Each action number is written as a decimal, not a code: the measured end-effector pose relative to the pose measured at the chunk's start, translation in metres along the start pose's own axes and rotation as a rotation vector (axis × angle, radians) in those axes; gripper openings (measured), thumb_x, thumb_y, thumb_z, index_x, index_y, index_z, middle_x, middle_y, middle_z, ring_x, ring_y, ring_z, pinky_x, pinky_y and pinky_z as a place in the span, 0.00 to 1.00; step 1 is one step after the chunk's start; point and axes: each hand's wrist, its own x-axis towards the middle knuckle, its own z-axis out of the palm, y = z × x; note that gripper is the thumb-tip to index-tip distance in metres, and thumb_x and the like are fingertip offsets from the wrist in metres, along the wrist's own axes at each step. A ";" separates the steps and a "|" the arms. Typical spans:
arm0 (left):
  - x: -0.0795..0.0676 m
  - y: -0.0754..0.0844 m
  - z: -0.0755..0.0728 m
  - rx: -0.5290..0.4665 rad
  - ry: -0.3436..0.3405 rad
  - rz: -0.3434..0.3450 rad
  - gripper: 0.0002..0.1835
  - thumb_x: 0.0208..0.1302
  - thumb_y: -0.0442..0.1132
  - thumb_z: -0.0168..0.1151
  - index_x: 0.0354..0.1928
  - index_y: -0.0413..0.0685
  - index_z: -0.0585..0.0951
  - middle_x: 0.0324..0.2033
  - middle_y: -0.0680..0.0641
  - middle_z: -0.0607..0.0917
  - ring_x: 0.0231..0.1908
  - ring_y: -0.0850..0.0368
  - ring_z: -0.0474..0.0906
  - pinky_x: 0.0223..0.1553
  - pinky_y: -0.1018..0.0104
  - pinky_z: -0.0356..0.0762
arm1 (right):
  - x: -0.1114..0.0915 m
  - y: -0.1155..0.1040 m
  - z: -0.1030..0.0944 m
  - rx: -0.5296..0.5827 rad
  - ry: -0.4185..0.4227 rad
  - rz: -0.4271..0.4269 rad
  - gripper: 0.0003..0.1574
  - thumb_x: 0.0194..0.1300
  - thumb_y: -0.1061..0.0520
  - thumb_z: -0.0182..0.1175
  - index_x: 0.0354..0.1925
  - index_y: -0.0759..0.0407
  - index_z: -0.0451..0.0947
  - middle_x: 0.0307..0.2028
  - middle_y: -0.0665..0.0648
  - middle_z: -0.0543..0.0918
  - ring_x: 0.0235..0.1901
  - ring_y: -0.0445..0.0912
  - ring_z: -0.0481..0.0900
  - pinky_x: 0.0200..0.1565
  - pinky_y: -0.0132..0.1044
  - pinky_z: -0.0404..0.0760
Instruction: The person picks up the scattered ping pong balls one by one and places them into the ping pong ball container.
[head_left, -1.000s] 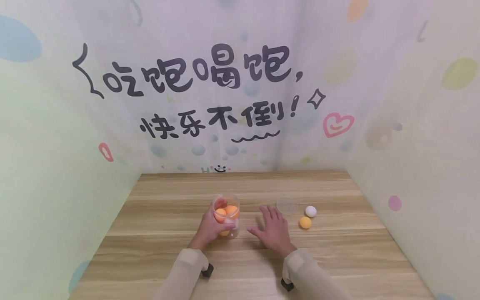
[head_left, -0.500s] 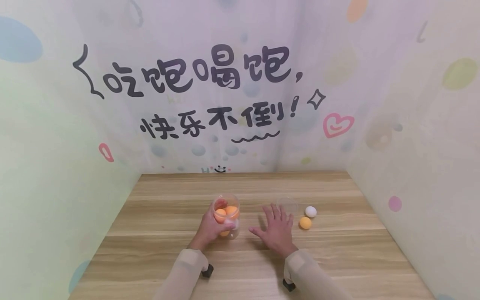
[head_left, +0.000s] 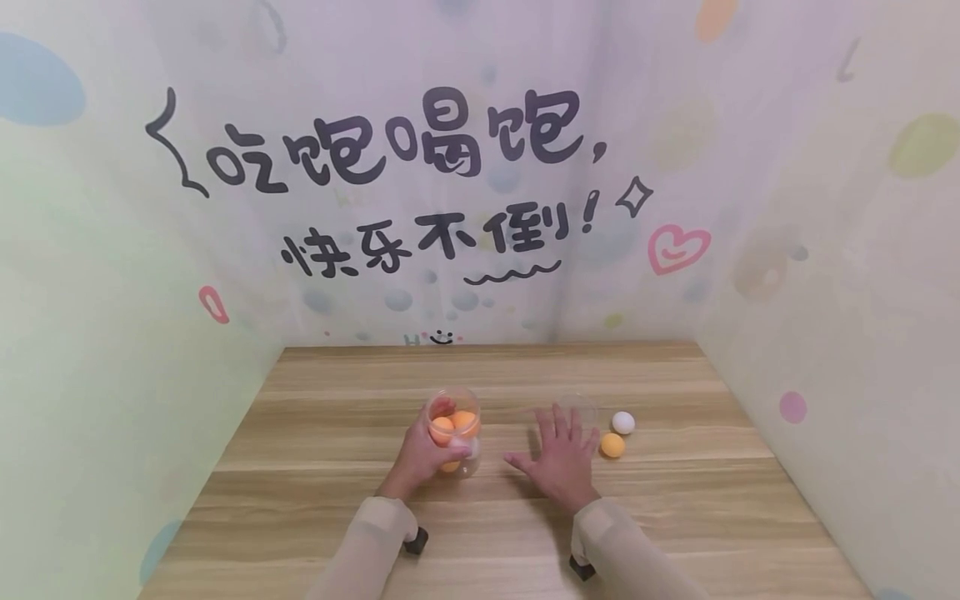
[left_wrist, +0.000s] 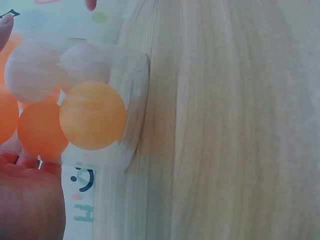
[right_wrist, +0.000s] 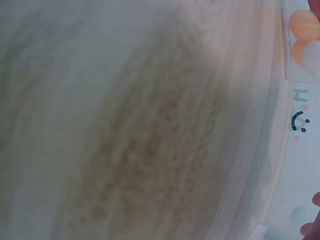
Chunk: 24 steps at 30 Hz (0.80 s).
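Observation:
My left hand (head_left: 422,457) grips a clear plastic jar (head_left: 469,468) from its left side, with the thumb across the front. The jar stands upright with its mouth uncovered. Orange and white ping-pong balls (left_wrist: 92,115) fill part of it, seen through the wall in the left wrist view. To the right, my right hand (head_left: 564,460) has its fingers spread, palm down over the table. Its fingertips overlap a clear round lid (head_left: 577,402); whether they touch it I cannot tell. Just right of that hand lie a white ball (head_left: 623,423) and an orange ball (head_left: 612,445).
A wood-grain table (head_left: 337,383) carries everything. Behind it rises a pale printed wall (head_left: 450,308) with large dark lettering, and similar walls flank both sides. Beige sleeves cover both forearms, with a small black block under each wrist.
My right hand has shifted slightly to the right, its fingers moving over the lid and closer to the loose balls. My left hand and the jar have stayed in place.

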 end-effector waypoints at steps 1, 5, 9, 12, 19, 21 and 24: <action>0.000 0.000 0.000 -0.003 0.001 -0.001 0.48 0.46 0.36 0.80 0.69 0.47 0.63 0.63 0.47 0.72 0.62 0.48 0.69 0.62 0.54 0.67 | 0.000 0.001 0.000 -0.007 -0.001 0.002 0.61 0.48 0.19 0.59 0.69 0.52 0.64 0.71 0.64 0.58 0.71 0.67 0.44 0.60 0.77 0.38; 0.001 -0.001 0.000 -0.013 0.000 -0.001 0.48 0.45 0.37 0.80 0.68 0.49 0.63 0.63 0.48 0.72 0.62 0.48 0.69 0.62 0.54 0.67 | 0.000 0.003 -0.002 -0.035 -0.029 0.019 0.63 0.49 0.17 0.57 0.71 0.53 0.61 0.72 0.65 0.57 0.71 0.68 0.42 0.59 0.78 0.37; 0.001 -0.002 0.001 -0.005 0.005 -0.007 0.48 0.44 0.36 0.80 0.68 0.53 0.64 0.63 0.49 0.72 0.62 0.50 0.69 0.62 0.55 0.68 | 0.001 0.005 -0.004 -0.066 -0.073 0.048 0.66 0.49 0.16 0.55 0.73 0.54 0.58 0.73 0.65 0.54 0.72 0.67 0.40 0.59 0.78 0.36; 0.002 -0.002 0.001 0.005 0.008 -0.002 0.48 0.45 0.35 0.80 0.68 0.54 0.64 0.63 0.50 0.72 0.61 0.50 0.69 0.62 0.55 0.68 | 0.001 0.007 -0.007 -0.074 -0.090 0.083 0.67 0.48 0.16 0.55 0.73 0.54 0.57 0.74 0.65 0.52 0.72 0.67 0.39 0.59 0.78 0.34; 0.002 -0.003 0.002 -0.004 0.002 -0.006 0.48 0.44 0.36 0.80 0.67 0.54 0.64 0.63 0.50 0.72 0.61 0.51 0.69 0.61 0.57 0.69 | 0.002 0.013 -0.012 -0.076 -0.089 0.155 0.67 0.49 0.17 0.57 0.74 0.54 0.55 0.73 0.67 0.51 0.71 0.69 0.41 0.58 0.78 0.32; 0.001 -0.003 0.002 -0.007 0.002 -0.007 0.48 0.44 0.36 0.81 0.67 0.54 0.64 0.63 0.50 0.72 0.61 0.51 0.69 0.61 0.57 0.69 | 0.002 0.015 -0.013 -0.071 -0.084 0.168 0.67 0.49 0.18 0.57 0.74 0.54 0.55 0.73 0.68 0.51 0.71 0.69 0.41 0.58 0.79 0.31; 0.001 -0.002 0.001 -0.014 0.008 -0.010 0.48 0.44 0.36 0.81 0.67 0.55 0.64 0.62 0.50 0.72 0.60 0.50 0.70 0.61 0.56 0.69 | 0.002 0.017 -0.015 -0.076 -0.069 0.178 0.67 0.49 0.19 0.58 0.73 0.56 0.55 0.72 0.70 0.52 0.70 0.71 0.42 0.57 0.80 0.33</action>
